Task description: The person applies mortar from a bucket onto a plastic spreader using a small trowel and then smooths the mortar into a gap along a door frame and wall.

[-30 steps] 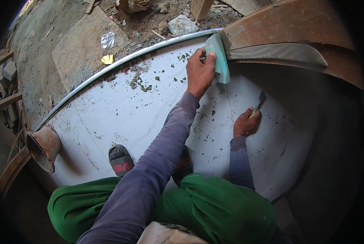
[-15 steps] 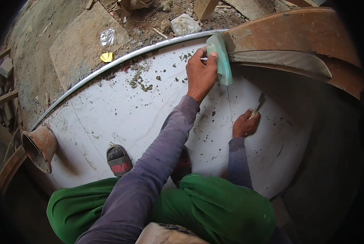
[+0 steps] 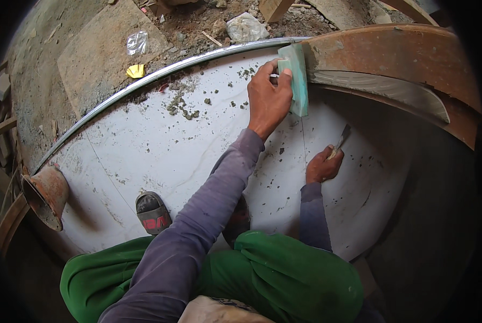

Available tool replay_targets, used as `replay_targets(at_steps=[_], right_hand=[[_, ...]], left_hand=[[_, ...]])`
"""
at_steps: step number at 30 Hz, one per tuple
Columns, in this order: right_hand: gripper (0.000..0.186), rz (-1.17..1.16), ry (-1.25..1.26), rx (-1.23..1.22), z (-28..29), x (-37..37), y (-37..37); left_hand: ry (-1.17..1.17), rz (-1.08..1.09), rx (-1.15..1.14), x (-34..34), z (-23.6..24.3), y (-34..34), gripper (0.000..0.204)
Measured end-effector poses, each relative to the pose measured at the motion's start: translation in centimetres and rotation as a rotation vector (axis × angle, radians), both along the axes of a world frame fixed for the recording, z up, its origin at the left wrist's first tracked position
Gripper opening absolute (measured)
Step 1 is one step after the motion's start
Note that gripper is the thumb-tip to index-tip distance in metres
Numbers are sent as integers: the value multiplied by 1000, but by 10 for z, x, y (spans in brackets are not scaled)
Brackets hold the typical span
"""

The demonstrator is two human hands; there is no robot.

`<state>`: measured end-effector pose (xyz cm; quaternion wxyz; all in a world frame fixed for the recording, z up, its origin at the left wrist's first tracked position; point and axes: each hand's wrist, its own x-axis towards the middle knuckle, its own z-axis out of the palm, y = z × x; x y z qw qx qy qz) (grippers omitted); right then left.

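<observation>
Green block held at the board's left end, scraper idle-looking in the other hand

The white tiled floor (image 3: pixel 208 134) spreads on the person's side of the brown board (image 3: pixel 381 51), which serves here as landmark. A metal strip (image 3: pixel 160 74) curves leftward from near the board's left end. Well to the board's left, a bucket (image 3: pixel 46 195) lies on its side, mouth turned toward the person, perhaps parked there out of reach of the work.

The hands are apart. At the board's left end, the left hand (image 3: pixel 270 99) pinches the green block (image 3: pixel 300 91) by a raised grip between thumb and fingers, probably so its flat face stays free toward the board. The block's long axis runs away from the person, its near end slightly to the right.

Nearer the person than the board, the right hand (image 3: pixel 321 166) is closed round the handle of a scraper (image 3: pixel 344 135); its blade points away and slightly right, seemingly held ready. Crumbs (image 3: pixel 186 112) dot the floor left of the board.
</observation>
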<state>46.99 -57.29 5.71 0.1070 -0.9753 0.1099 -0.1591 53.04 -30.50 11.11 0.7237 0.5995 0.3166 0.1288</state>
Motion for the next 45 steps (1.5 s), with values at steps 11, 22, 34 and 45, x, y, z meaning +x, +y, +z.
replay_targets(at_steps=[11,22,34,45], right_hand=[[28,-24,-14,-18,-1,1,-6],[30,-17,23,12,0,-1,5],[30,-46,-2,-7,-1,0,-9],[32,-24,-6,-62,-6,-6,-13]], left_hand=[[144,-197,-43,-20,4,-17,38],[73,-9,-79,19,-7,0,37],[-27,71,-45,6,36,-22,34],[-148,-27,-26,-2,60,-26,32]])
